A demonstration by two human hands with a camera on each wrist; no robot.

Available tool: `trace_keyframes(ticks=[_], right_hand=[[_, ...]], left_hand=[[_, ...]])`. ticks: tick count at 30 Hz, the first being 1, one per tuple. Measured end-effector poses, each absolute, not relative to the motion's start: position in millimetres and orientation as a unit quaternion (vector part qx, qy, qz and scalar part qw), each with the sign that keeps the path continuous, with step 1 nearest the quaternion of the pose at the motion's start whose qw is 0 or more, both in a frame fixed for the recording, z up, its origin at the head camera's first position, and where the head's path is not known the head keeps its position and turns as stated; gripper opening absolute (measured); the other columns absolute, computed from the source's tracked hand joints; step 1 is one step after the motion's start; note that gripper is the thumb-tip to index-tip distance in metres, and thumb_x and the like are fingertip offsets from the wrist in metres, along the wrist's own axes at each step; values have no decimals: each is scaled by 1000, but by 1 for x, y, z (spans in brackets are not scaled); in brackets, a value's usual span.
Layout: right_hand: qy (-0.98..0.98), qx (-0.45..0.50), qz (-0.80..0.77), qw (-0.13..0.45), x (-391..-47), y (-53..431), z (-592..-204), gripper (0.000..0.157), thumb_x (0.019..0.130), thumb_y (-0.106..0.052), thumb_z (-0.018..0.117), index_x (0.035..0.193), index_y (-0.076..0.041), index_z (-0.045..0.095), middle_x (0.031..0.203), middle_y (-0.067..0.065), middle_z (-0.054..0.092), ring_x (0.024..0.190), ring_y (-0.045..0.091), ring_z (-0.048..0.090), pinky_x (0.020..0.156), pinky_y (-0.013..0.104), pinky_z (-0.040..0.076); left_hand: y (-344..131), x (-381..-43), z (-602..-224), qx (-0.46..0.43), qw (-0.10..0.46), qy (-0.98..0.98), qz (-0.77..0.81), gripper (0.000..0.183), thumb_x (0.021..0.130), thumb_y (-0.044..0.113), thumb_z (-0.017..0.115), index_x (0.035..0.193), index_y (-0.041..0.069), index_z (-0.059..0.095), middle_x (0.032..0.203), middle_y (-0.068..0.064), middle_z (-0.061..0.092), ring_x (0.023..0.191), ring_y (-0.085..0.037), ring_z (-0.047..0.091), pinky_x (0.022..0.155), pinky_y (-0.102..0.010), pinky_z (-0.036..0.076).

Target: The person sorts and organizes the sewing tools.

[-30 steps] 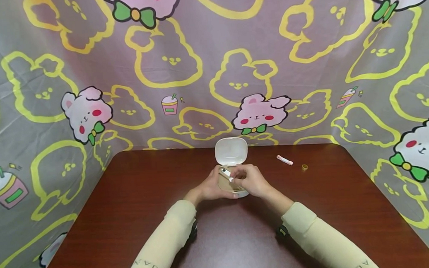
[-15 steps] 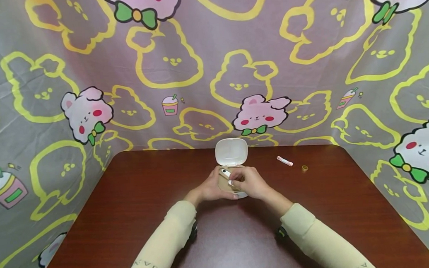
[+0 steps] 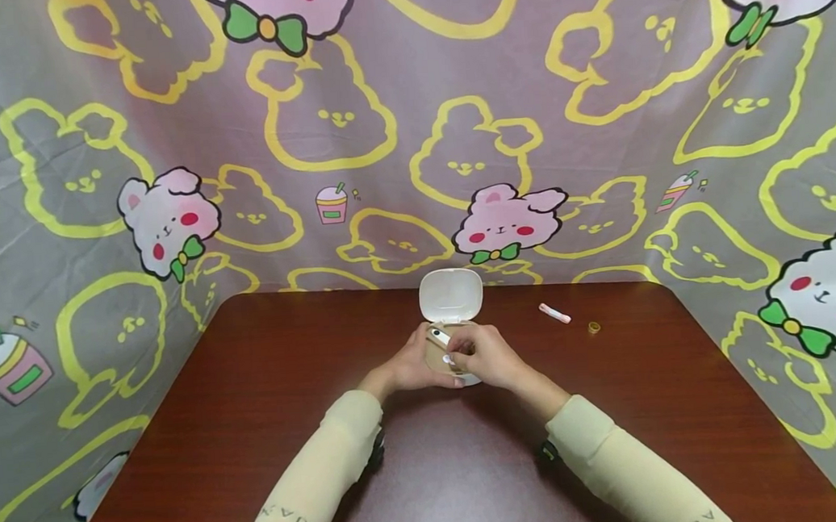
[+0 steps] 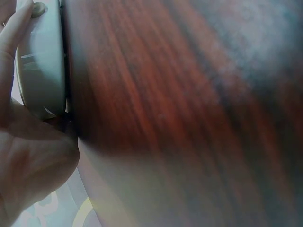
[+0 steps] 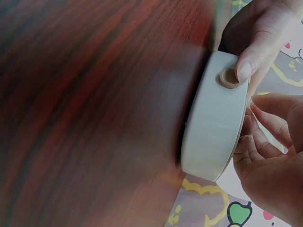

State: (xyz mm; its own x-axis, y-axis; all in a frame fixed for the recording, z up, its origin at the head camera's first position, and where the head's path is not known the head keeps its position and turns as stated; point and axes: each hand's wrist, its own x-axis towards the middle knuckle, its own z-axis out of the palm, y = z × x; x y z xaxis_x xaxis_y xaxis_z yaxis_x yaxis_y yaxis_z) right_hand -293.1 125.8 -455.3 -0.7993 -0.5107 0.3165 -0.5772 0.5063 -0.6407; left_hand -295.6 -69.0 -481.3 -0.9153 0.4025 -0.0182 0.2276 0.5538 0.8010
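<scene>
A white box (image 5: 213, 118) stands on the table with its lid (image 3: 451, 295) raised and a tan interior (image 3: 437, 363) showing. My left hand (image 3: 411, 364) grips the box by its left side, thumb at the front beside a round tan button (image 5: 229, 78). Over the open box, my right hand (image 3: 488, 355) has curled fingers reaching inside. At its fingertips is a small white round piece (image 3: 447, 359), partly hidden; its exact kind I cannot tell. A slim white tool with a dark dot (image 3: 439, 335) lies in the interior, its lower end covered by the right fingers.
On the brown table (image 3: 286, 351), to the right of the box, lie a pink-and-white stick-like item (image 3: 555, 313) and a small yellow-gold round item (image 3: 594, 327). A patterned cloth (image 3: 378, 215) hangs behind and along both sides.
My right fingertips have shifted slightly down and left inside the box, the small white round piece moving with them. The left hand keeps its grip and the box stays put.
</scene>
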Motion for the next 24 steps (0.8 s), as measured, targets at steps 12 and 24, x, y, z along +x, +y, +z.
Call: trace_keyframes(ticks=[12, 24], right_hand=[[-877, 315, 359, 63, -291, 144, -446, 7, 84, -3, 79, 89, -4, 75, 81, 2, 65, 76, 20, 61, 68, 31, 49], [-883, 343, 310, 76, -293, 168, -450, 9, 84, -4, 79, 91, -7, 74, 82, 3, 63, 78, 18, 58, 70, 32, 48]], left_hand=[[-68, -295, -480, 172, 100, 879, 432, 113, 68, 38, 96, 150, 7, 25, 142, -19, 40, 128, -30, 46, 108, -42, 38], [-68, -292, -478, 173, 97, 882, 427, 116, 67, 39, 96, 152, 5, 25, 142, -18, 41, 127, -30, 46, 108, -43, 39]])
